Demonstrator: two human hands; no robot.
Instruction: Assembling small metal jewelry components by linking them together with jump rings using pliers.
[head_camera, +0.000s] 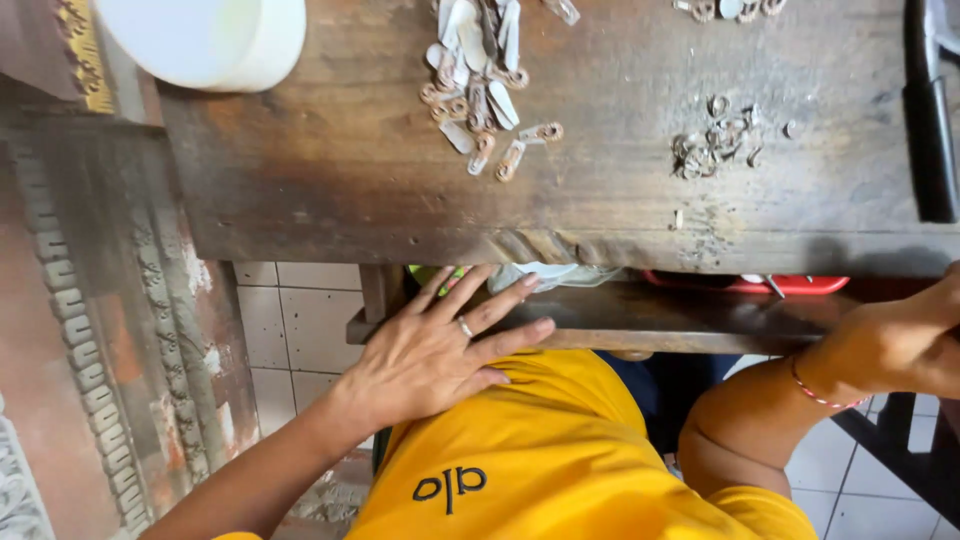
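Observation:
My left hand (440, 345) lies flat with fingers spread on my yellow shirt (560, 450), just below the front edge of a worn wooden workbench (350, 170). It holds nothing and wears a ring. My right hand (900, 340), with a red string bracelet at the wrist, sits at the right edge near the bench's lower shelf; its fingers are cut off by the frame. On the bench top lie a pile of small metal tabs with ring ends (480, 90) and a cluster of small metal rings (712, 145).
A white round tub (215, 35) stands at the bench's far left corner. A black bar-shaped tool (930, 130) lies at the right edge. A red tray (800, 284) and crumpled plastic (545, 275) sit on the shelf below. Carved wood panels lean at left over a tiled floor.

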